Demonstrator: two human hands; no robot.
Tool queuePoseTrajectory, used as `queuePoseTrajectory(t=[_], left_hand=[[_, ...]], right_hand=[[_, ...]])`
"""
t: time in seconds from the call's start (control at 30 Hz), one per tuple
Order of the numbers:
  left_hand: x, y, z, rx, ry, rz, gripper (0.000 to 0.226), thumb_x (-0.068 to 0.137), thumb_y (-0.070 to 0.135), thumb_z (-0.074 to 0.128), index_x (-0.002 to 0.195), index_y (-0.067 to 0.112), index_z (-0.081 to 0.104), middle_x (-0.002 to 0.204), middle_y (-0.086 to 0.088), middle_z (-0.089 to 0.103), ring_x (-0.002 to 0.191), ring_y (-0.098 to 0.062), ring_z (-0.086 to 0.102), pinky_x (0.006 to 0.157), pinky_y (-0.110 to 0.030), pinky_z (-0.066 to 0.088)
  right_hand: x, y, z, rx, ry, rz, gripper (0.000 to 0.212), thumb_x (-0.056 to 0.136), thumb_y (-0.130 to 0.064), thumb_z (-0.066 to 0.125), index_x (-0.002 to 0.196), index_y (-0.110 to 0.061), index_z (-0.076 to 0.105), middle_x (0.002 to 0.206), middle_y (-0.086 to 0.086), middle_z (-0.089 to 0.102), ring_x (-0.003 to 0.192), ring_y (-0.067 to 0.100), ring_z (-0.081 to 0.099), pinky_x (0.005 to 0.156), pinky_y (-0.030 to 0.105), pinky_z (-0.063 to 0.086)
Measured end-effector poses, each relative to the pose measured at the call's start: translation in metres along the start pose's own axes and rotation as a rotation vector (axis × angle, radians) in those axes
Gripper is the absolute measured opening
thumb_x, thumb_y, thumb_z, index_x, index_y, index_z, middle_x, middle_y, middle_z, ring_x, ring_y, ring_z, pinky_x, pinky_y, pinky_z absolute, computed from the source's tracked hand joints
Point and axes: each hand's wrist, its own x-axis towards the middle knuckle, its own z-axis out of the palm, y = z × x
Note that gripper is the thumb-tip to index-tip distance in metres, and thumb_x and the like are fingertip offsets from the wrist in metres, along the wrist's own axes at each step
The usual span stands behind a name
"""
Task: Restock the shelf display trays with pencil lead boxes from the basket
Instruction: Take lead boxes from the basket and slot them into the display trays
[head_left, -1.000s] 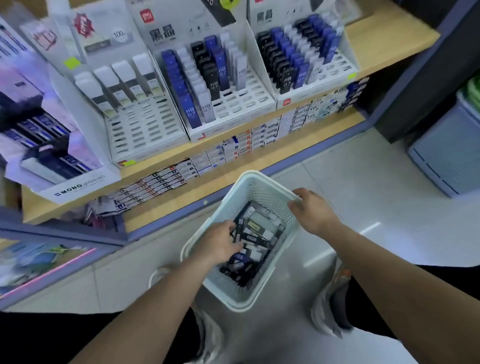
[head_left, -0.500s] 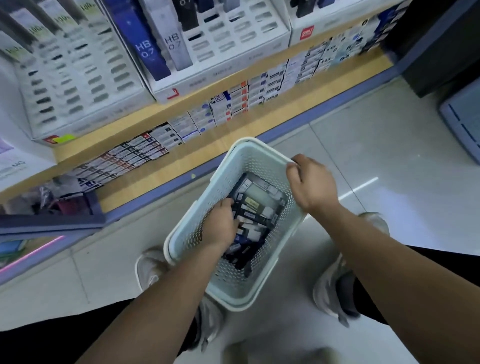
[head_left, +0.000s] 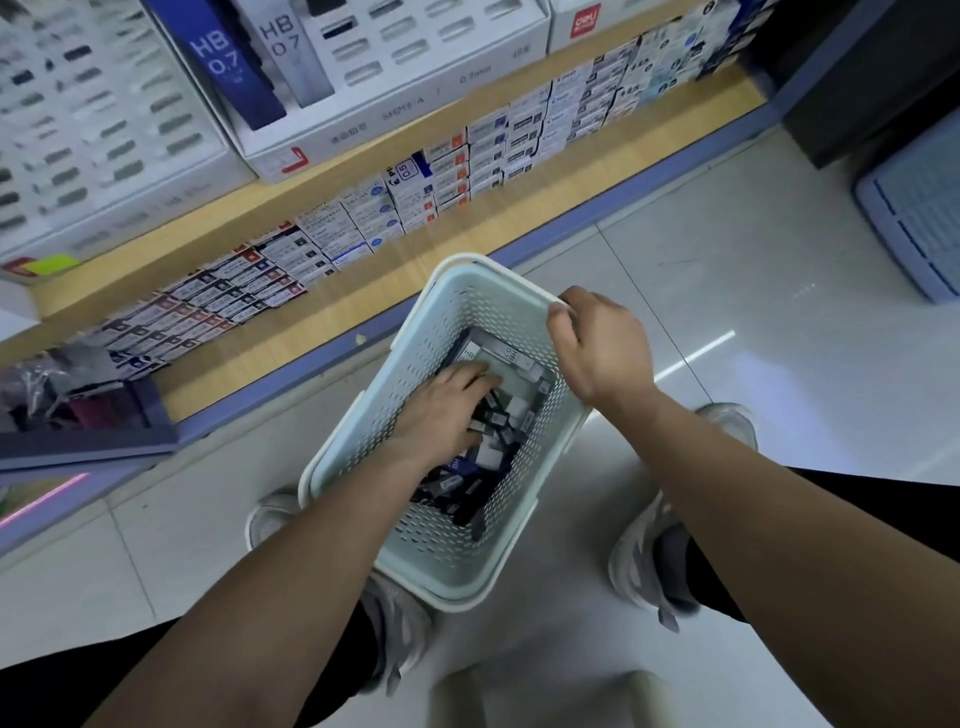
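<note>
A pale perforated plastic basket (head_left: 457, 551) sits on the floor between my feet, holding several black, white and blue pencil lead boxes (head_left: 511, 415). My left hand (head_left: 447, 410) is down inside the basket, fingers spread over the boxes; whether it holds one is hidden. My right hand (head_left: 597, 348) grips the basket's far right rim. White display trays (head_left: 395, 109) stand on the wooden shelf above, with blue and grey HB 0.7 lead boxes (head_left: 228, 67) slotted in and many slots bare.
Rows of small stationery boxes (head_left: 467, 156) line the lower wooden shelf (head_left: 291, 332). A grey-blue crate (head_left: 914, 208) stands at the right on the tiled floor. My shoes (head_left: 665, 561) flank the basket.
The view has tilted down and closer to the basket. My left hand has pushed further among the boxes with its fingers stretched out. My right hand stays on the rim.
</note>
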Motion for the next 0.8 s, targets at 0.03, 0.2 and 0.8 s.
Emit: queuePoseTrajectory(t=[0.03, 0.2, 0.8], left_hand=[[0.002, -0.002, 0.001, 0.022, -0.021, 0.021, 0.082, 0.082, 0.037, 0.078, 0.152, 0.028, 0.035, 0.157, 0.001, 0.033, 0.145, -0.022, 0.028, 0.117, -0.04, 0.032], [0.006, 0.001, 0.003, 0.109, -0.07, 0.046, 0.08, 0.082, 0.054, 0.072, 0.151, 0.035, 0.036, 0.148, -0.001, 0.035, 0.137, -0.026, 0.028, 0.108, -0.043, 0.035], [0.021, 0.004, 0.002, 0.148, -0.12, 0.058, 0.081, 0.074, 0.07, 0.069, 0.137, 0.024, 0.047, 0.133, -0.003, 0.052, 0.126, -0.028, 0.039, 0.1, -0.041, 0.035]], right_hand=[[0.0, 0.0, 0.0, 0.0, 0.0, 0.0, 0.025, 0.101, -0.032, 0.037, 0.081, -0.02, 0.047, 0.072, 0.003, 0.051, 0.064, 0.024, 0.047, 0.052, 0.03, 0.024], [0.0, 0.0, 0.0, -0.015, 0.006, 0.012, 0.026, 0.101, -0.032, 0.038, 0.083, -0.018, 0.05, 0.074, 0.005, 0.053, 0.066, 0.025, 0.048, 0.054, 0.031, 0.026], [0.001, 0.0, 0.003, -0.017, 0.001, 0.0, 0.025, 0.099, -0.033, 0.035, 0.083, -0.019, 0.049, 0.076, 0.005, 0.054, 0.067, 0.026, 0.049, 0.057, 0.031, 0.028]])
